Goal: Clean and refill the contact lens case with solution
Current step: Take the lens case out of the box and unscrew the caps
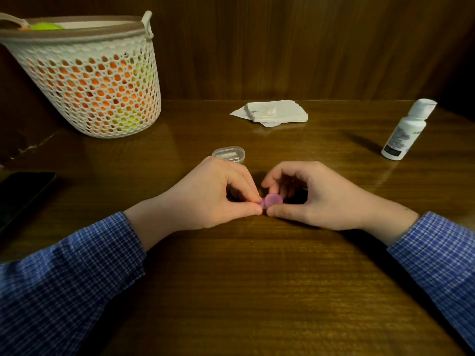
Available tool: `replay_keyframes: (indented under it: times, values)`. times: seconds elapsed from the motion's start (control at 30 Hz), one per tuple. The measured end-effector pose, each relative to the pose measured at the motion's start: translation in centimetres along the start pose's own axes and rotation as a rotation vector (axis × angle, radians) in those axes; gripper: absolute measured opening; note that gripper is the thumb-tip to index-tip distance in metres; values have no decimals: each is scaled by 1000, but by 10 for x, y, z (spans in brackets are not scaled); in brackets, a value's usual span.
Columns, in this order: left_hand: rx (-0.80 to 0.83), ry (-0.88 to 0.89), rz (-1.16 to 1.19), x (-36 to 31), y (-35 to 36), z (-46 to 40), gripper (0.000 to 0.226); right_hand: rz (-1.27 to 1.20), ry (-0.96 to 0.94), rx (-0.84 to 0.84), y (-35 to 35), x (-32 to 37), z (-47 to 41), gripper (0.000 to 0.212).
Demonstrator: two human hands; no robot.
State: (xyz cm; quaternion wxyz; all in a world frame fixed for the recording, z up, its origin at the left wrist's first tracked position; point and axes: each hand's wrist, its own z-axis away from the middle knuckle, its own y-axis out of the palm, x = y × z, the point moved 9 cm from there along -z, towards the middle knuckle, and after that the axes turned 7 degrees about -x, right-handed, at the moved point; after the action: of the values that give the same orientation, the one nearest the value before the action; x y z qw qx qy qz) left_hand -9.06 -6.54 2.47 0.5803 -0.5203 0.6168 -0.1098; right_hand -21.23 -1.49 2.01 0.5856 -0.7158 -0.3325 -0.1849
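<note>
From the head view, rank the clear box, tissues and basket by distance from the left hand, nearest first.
1. Clear box: just beyond the left hand, at its knuckles.
2. Tissues: farther back, right of centre.
3. Basket: back left corner.

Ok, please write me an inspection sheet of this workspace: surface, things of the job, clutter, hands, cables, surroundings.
Surface: dark wooden table, glossy, bare in front of the arms.
Job's things: pink lens case held between both hands; white solution bottle upright at far right, cap on; folded tissues at the back centre.
Clutter: clear plastic box behind the left hand; white mesh basket with orange and yellow-green contents at back left; black phone at the left edge.
Hands: left hand and right hand both pinch the case.
Cables: nothing seen.
Surroundings: wooden panel wall behind.
</note>
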Motion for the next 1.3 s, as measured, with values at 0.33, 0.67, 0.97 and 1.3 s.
replay_keyframes:
  times: [0.33, 0.67, 0.97, 1.3]
  values:
    - [-6, -24, 14, 2, 0, 0, 14, -183, -35, 33, -9, 5, 1, 34]
    - [-24, -16, 41, 1, 0, 0, 16, -409, 58, -92, -32, -23, -3, 32]
    - [-45, -21, 80, 3, 3, 0, 14, 49, 254, -345, -54, -62, -6, 14]
    - [-50, -28, 89, 5, 4, 0, 15, 135, 337, -375, -59, -75, -7, 28]
